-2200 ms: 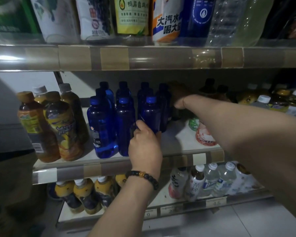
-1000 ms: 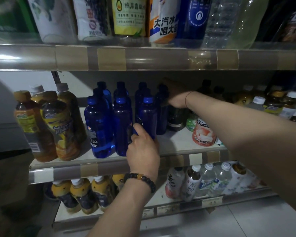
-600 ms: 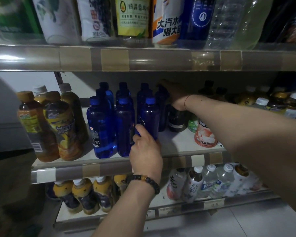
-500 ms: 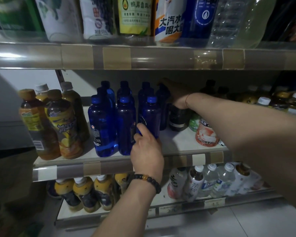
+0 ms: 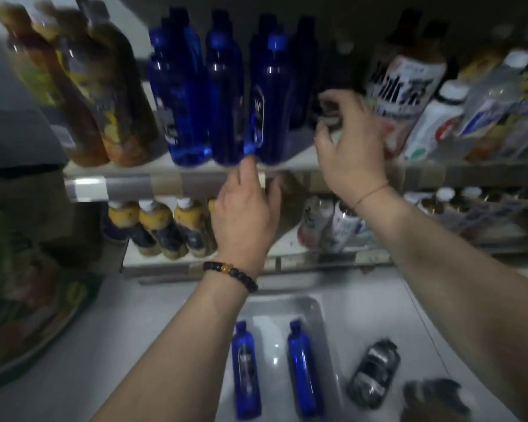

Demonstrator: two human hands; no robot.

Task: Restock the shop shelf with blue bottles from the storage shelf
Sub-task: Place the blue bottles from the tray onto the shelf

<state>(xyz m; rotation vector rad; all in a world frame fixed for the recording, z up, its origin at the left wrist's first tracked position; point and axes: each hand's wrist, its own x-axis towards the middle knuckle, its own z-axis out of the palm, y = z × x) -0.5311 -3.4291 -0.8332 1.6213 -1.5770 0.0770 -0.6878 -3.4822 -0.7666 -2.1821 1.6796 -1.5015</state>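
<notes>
Several blue bottles (image 5: 226, 95) stand in rows on the middle shop shelf (image 5: 128, 185), between orange drinks and milk tea. My left hand (image 5: 244, 214), with a bead bracelet on the wrist, hangs just below the front blue bottles with relaxed fingers, its thumb tip near their bases, holding nothing. My right hand (image 5: 348, 141) hovers to the right of the blue bottles, fingers loosely curled, with nothing visibly in them. On the floor a grey tray (image 5: 317, 303) holds two blue bottles lying flat: one on the left (image 5: 246, 370) and one on the right (image 5: 302, 363).
Orange drink bottles (image 5: 104, 95) stand left of the blue ones; a milk tea bottle (image 5: 403, 83) and white bottles stand to the right. The lower shelf holds yellow-capped bottles (image 5: 156, 229). A dark bottle (image 5: 372, 373) lies on the floor beside the tray.
My view has dropped, so the floor tray now shows. My left hand has let go of the front blue bottle and lowered. My right hand has drawn back from the rear of the shelf.
</notes>
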